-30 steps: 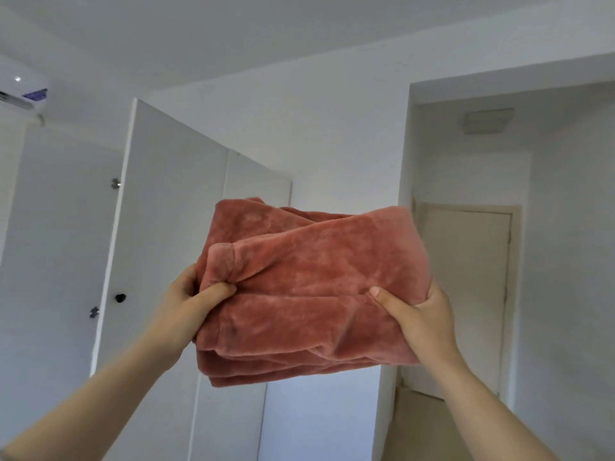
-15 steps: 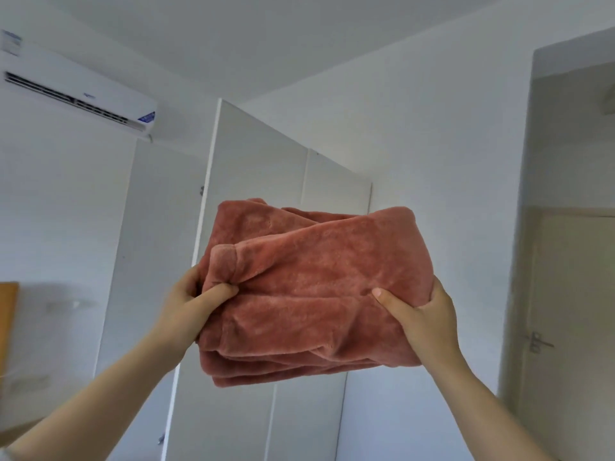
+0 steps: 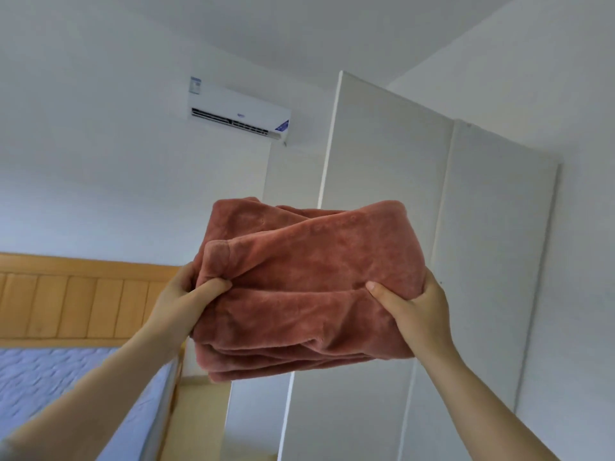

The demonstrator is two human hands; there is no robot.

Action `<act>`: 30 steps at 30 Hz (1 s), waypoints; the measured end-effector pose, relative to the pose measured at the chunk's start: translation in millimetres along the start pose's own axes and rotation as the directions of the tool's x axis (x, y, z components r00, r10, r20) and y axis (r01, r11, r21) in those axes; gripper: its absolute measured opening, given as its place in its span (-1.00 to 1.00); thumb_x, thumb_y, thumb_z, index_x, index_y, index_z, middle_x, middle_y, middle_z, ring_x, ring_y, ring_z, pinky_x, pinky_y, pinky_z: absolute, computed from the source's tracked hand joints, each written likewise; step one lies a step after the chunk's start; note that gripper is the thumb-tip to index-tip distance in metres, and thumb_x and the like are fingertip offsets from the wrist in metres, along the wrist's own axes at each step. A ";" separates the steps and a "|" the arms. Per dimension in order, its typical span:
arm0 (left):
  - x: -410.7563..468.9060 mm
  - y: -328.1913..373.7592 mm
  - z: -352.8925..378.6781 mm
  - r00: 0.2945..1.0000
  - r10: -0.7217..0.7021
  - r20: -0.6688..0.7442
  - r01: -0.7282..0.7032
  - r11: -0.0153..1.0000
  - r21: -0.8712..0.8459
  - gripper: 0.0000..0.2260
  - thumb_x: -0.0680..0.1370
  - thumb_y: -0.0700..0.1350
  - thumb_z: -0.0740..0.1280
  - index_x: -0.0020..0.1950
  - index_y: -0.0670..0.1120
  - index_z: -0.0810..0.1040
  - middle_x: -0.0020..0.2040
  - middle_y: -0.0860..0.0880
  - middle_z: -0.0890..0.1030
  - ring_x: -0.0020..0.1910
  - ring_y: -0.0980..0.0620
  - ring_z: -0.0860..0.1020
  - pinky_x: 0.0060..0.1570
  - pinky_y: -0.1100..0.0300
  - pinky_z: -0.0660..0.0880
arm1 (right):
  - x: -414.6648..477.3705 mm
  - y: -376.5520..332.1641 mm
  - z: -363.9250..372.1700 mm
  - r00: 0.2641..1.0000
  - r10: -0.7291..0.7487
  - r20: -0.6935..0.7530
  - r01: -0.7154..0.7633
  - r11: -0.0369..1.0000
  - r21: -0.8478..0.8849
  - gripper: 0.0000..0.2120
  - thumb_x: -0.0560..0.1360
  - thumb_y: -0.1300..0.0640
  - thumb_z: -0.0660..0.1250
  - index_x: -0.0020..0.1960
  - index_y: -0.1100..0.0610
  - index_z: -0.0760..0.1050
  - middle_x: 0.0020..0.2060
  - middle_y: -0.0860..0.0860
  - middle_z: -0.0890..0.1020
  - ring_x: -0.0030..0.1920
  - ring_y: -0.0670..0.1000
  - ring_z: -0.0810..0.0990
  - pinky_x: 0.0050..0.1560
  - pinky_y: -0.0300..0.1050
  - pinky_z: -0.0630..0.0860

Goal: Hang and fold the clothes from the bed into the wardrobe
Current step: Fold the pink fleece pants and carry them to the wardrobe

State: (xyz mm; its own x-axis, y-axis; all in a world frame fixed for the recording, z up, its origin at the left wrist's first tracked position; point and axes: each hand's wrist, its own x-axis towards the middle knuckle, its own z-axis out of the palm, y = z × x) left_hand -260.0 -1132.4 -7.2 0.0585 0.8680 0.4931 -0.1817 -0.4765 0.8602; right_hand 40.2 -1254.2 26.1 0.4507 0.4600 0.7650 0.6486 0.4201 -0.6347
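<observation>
Both hands grip a folded terracotta fleece garment [image 3: 309, 287] in mid-air, left hand [image 3: 181, 302] pinching its left edge, right hand [image 3: 417, 307] clamping its right edge, before the white wardrobe [image 3: 382, 168] doors.

A white, box-shaped wall-mounted air conditioner [image 3: 238, 113] hangs high on the white painted wall [image 3: 100, 161] at 11 o'clock. It has a small blue sticker [image 3: 282, 125] at its right end and a white paper label [image 3: 195, 85] at its left. The plain white ceiling [image 3: 299, 28] spans 12 o'clock, and pale beige floor [image 3: 199, 414] shows at 7 o'clock.
</observation>
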 end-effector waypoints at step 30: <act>240.4 -99.1 -166.3 0.952 0.070 -0.299 -0.003 0.976 0.218 -0.63 0.23 0.07 0.45 0.03 0.12 0.62 -0.11 0.07 0.70 -0.10 0.07 0.65 -0.18 0.17 0.54 | 129.3 99.5 390.3 0.978 -0.022 0.209 -0.039 0.958 0.285 -0.53 0.24 -0.11 0.60 0.01 -0.22 0.42 -0.11 -0.31 0.56 -0.15 -0.40 0.55 -0.28 -0.53 0.43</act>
State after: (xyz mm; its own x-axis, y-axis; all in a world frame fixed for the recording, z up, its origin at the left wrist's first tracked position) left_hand -391.2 -853.3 4.6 -0.2502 0.8346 0.4907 0.0361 -0.4985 0.8662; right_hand -76.3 -847.6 19.3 0.2979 0.6038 0.7394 0.4286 0.6075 -0.6687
